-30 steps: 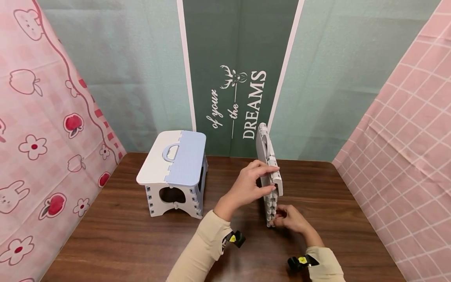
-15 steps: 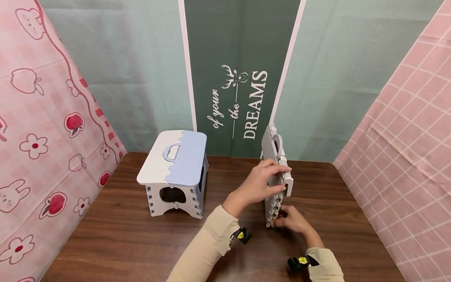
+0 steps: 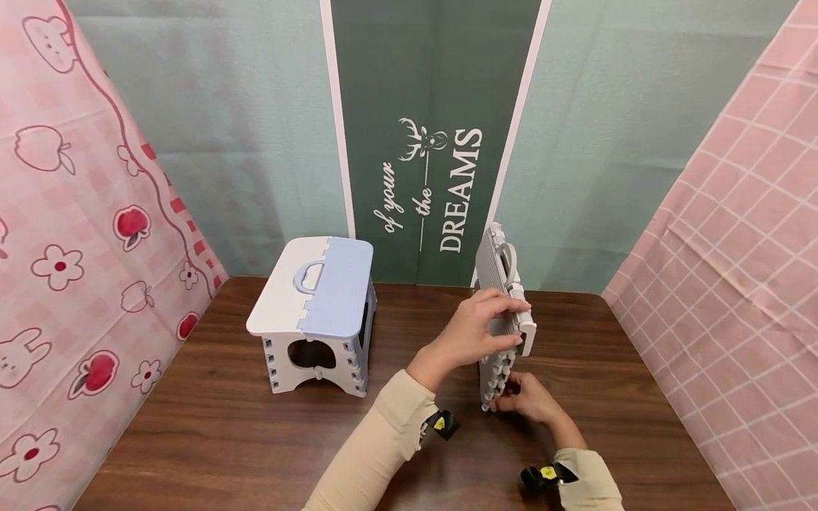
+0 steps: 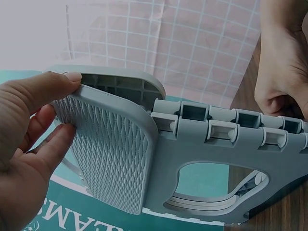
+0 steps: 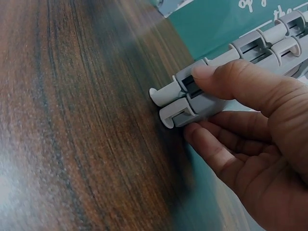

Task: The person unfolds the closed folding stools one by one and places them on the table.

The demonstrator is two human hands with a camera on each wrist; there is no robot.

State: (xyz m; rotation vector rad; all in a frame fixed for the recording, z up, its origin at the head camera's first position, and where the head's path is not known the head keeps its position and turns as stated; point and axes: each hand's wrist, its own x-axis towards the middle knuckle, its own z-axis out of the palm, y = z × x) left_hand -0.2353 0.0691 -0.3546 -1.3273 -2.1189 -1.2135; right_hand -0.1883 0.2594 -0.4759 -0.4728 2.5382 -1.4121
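Note:
A grey folding step stool (image 3: 495, 266), folded nearly flat, stands upright on the right part of the table, its top leaning rightward. My left hand (image 3: 466, 330) pinches the near upper edge of its seat. In the left wrist view a gap shows between the two seat halves, with the thumb on the rim of the textured seat half (image 4: 113, 144). Low down, my right hand (image 3: 533, 399) grips the bottom near corner of the legs. The right wrist view shows that thumb on the hinge knuckles (image 5: 250, 45) and the fingers on the other side.
On the left of the wooden table (image 3: 224, 426) stands an unfolded white and blue step stool (image 3: 341, 298) with a carry handle. A green cloth (image 3: 390, 85) hangs behind; pink cloths hang at the left and right.
The left hand has moved to the right, tilting the top of the grey stool that way, so more of its ribbed seat face shows. The right hand has kept its place at the bottom.

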